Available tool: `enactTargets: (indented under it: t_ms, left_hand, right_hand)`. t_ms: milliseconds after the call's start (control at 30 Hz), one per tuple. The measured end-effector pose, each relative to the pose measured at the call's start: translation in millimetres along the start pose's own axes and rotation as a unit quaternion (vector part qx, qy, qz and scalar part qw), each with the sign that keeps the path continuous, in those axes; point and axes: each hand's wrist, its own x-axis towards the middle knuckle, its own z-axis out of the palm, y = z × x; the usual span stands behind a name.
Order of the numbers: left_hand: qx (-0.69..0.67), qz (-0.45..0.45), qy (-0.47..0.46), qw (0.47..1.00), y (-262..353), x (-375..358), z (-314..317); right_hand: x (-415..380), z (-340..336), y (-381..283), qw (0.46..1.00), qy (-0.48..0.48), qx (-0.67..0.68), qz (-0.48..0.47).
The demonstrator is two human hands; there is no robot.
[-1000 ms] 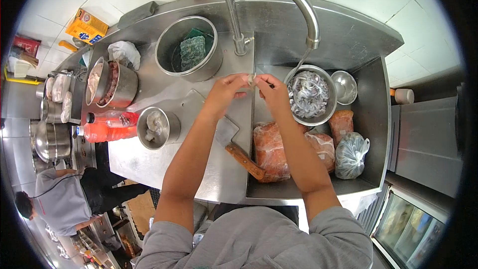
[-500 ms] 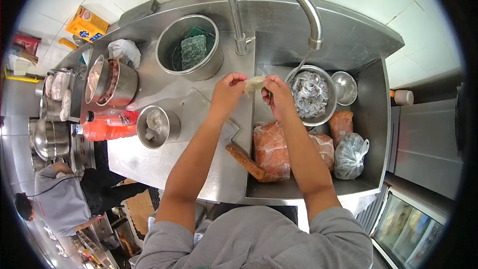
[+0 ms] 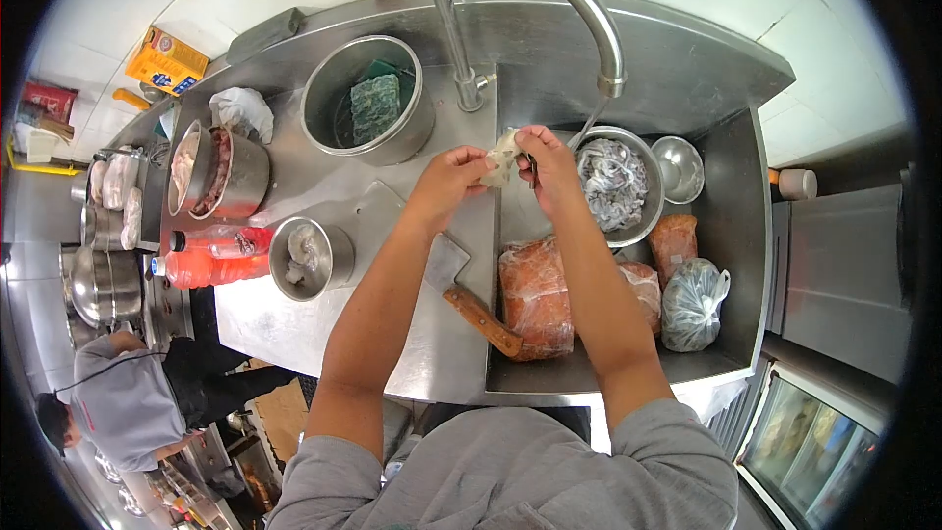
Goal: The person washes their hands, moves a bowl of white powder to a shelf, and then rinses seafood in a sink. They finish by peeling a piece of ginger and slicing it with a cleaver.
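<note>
Just left of the sink's bowl, a pale, soft, flat piece of what looks like squid is stretched between my hands. My left hand pinches its left end between thumb and fingers. The other end is in the closed fingers of my right hand, with something dark showing beneath them. Close to my right hand, a metal bowl holds grey-white squid under the tap. Below my left forearm lies a cleaver with a wooden handle, its blade partly hidden.
In the sink are wrapped orange-pink blocks, a tied plastic bag and a small bowl. On the counter stand a pot with a green scouring pad, a small pot and red bottles. Another person works at far left.
The pale piece has turned and spread wider between my fingers. My right hand has risen slightly, and the view has shifted a little.
</note>
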Motion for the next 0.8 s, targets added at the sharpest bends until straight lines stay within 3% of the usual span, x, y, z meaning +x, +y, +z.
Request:
enactTargets:
  t_ms: [367,467,567,667,800]
  left_hand:
    - [-0.001,0.019,0.040,0.999,2.1,5.6,2.1]
    - [-0.045,0.017,0.052,0.998,1.9,3.6,3.6]
    - [-0.058,0.002,0.065,0.996,4.9,1.8,3.7]
    - [-0.086,-0.007,0.042,0.995,9.7,-1.8,4.1]
    - [-0.099,0.006,0.022,0.995,12.8,-6.2,6.2]
  right_hand:
    - [-6.2,-9.3,2.1,0.998,-0.014,-0.052,-0.027]
    - [-14.0,1.5,3.0,0.959,0.006,-0.232,-0.163]
    - [-20.7,6.2,5.0,0.931,0.003,-0.294,-0.218]
    - [-27.0,14.3,-0.9,0.858,-0.023,-0.387,-0.336]
    - [-34.4,17.9,2.5,0.852,-0.040,-0.404,-0.332]
